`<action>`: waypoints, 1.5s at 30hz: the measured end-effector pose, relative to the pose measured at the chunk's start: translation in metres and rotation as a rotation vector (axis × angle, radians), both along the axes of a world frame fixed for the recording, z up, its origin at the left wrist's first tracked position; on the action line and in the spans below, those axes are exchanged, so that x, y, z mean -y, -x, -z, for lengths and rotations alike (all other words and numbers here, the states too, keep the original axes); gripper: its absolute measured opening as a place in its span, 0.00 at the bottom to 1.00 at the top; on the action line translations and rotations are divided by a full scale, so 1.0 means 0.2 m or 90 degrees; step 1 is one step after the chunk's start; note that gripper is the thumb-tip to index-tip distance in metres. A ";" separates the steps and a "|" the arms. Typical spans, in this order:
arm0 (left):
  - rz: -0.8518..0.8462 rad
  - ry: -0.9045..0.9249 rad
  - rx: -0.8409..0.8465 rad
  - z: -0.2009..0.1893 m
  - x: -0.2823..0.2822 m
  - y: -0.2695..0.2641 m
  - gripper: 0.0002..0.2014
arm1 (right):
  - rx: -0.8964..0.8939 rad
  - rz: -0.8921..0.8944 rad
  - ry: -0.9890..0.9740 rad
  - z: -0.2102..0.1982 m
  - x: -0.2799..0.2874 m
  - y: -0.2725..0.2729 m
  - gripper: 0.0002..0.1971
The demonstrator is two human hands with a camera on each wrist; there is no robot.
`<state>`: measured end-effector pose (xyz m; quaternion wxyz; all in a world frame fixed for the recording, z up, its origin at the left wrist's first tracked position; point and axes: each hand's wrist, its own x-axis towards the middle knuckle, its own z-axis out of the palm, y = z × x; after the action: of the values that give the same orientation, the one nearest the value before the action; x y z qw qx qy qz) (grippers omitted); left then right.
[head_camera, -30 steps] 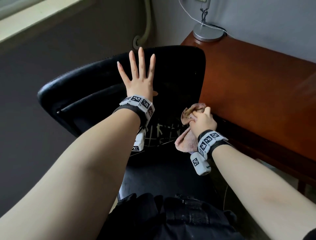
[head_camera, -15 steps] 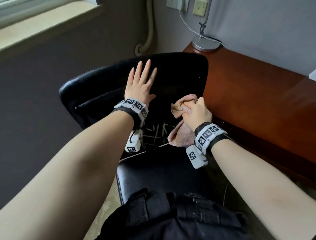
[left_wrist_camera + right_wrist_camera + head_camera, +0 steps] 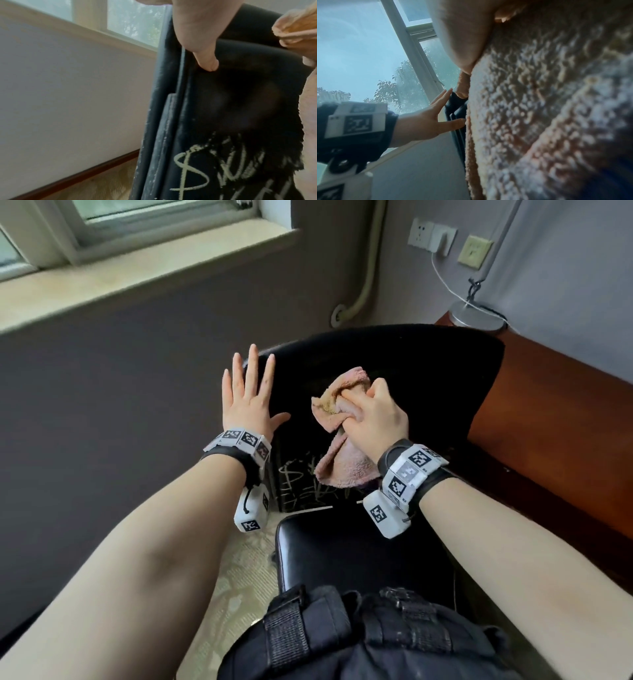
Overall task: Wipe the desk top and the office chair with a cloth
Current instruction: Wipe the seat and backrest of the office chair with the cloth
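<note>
- The left hand (image 3: 247, 400), fingers spread flat, is bracing the left edge of the black office chair (image 3: 404, 364) backrest, while the right hand (image 3: 373, 414) is gripping a bunched pink cloth (image 3: 337, 446) against it.
- The wooden desk top (image 3: 555, 402) is sitting just right, carrying a lamp base (image 3: 478, 316).
- Since a second ago, the cloth is riding higher and further left.

Nubbly terry cloth (image 3: 342, 470), glossy wooden desk (image 3: 555, 405)
</note>
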<state>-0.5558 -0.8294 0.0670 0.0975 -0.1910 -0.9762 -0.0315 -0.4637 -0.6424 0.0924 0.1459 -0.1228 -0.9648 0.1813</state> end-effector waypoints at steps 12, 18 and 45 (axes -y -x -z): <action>-0.092 -0.622 0.415 0.14 0.21 0.10 0.22 | 0.029 -0.068 0.015 0.25 0.38 0.05 0.29; -0.079 -0.692 0.521 0.25 0.21 0.10 0.25 | 0.002 -0.139 -0.110 0.44 0.50 0.09 0.27; -0.064 -0.689 0.401 0.33 0.18 0.12 0.17 | 0.441 -0.088 -0.169 0.76 0.57 -0.10 0.19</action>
<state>-0.5790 -0.8661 0.0014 -0.1102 -0.0501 -0.8116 -0.5715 -0.4445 -0.7569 -0.0591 -0.1873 -0.0915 -0.9780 0.0115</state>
